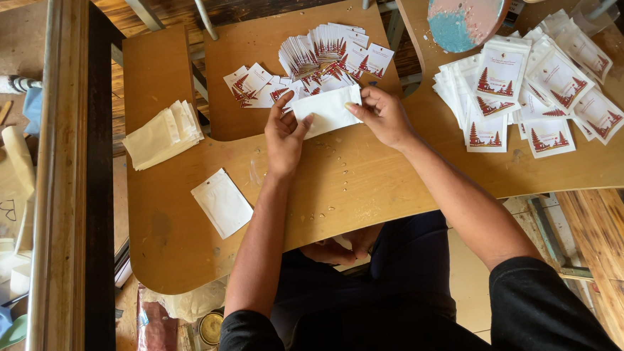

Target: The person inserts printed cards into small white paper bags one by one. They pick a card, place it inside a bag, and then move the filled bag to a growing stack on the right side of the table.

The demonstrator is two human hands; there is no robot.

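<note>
The left hand (282,136) and right hand (383,115) pinched a plain white pouch (328,110) by its ends, just above the tan wooden counter (369,183). Behind it lay fanned printed cards (320,57); finished printed pouches (535,92) were heaped well to the right. A single white pouch (221,202) and folded cream bags (162,133) lay to the left, over worn plank flooring (614,231).

So we've got a light wooden bench (369,187) with a smaller board (248,47) sitting on top at the far side. On that board there's a fanned pile of small cards (323,54) printed with red trees. Off to the right lies a heap of white pouches (535,92) with the same tree print. On the left we see a stack of plain cream bags (162,133), and nearer to us one blank white pouch (221,202) lying alone.
</note>
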